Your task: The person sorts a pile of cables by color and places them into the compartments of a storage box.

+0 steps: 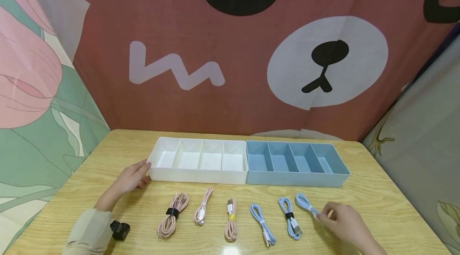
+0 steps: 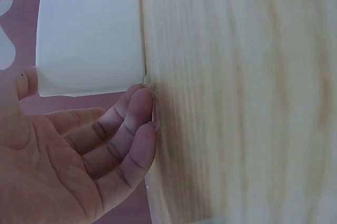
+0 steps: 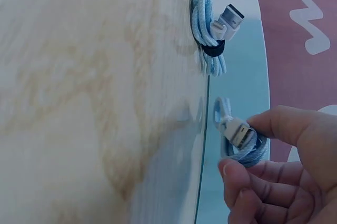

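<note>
My right hand (image 1: 345,223) pinches a coiled light-blue USB cable (image 1: 305,202) between thumb and fingers at the right of the row of cables. Up close in the right wrist view, the cable's white-housed metal plug (image 3: 241,135) shows between thumb and fingertips. My left hand (image 1: 130,178) rests against the left end of a white divided box (image 1: 197,175); its loosely bent fingers (image 2: 138,110) are beside the box's lower corner. Joined end to end with the white box is a blue divided box (image 1: 292,179), also of several compartments.
Before the boxes lie two more blue cables, one plain (image 1: 262,223) and one black-strapped (image 1: 289,218). Farther left are pink cables: one yellow-banded (image 1: 231,231), one small (image 1: 203,206), one black-strapped (image 1: 173,215). A black device (image 1: 120,230) sits by the left sleeve. Printed curtains surround the wooden table (image 1: 381,203).
</note>
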Motion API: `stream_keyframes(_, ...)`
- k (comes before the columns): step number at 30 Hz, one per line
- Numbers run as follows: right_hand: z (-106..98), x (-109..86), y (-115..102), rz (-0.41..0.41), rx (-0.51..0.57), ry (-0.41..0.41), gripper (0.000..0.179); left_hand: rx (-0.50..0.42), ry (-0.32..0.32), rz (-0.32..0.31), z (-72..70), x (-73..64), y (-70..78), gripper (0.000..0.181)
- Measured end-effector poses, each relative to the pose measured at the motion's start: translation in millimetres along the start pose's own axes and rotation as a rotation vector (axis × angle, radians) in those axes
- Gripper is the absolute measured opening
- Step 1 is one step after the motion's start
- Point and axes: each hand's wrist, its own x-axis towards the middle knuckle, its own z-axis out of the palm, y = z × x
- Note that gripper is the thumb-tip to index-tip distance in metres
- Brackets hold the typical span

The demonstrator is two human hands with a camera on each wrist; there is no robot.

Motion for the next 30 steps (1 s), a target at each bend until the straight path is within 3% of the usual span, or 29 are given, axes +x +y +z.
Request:
stream_keyframes(14, -19, -6.7, -8, -0.144, 0.002, 0.208, 0.017, -0.005, 0.015, -0.007, 3.3, -0.9, 2.8, 0.052)
stream_keyframes(22, -24, -4.3, -17, -0.226, 0.020, 0.344, 0.015, -0.024, 0.016, -0.044, 4.7, -1.9, 3.5, 0.054)
stream_keyframes(30, -30, 6.0, -29, -0.269, 0.048, 0.391, 0.014, -0.014, 0.005, -0.043, 4.9, -1.5, 5.2, 0.055)
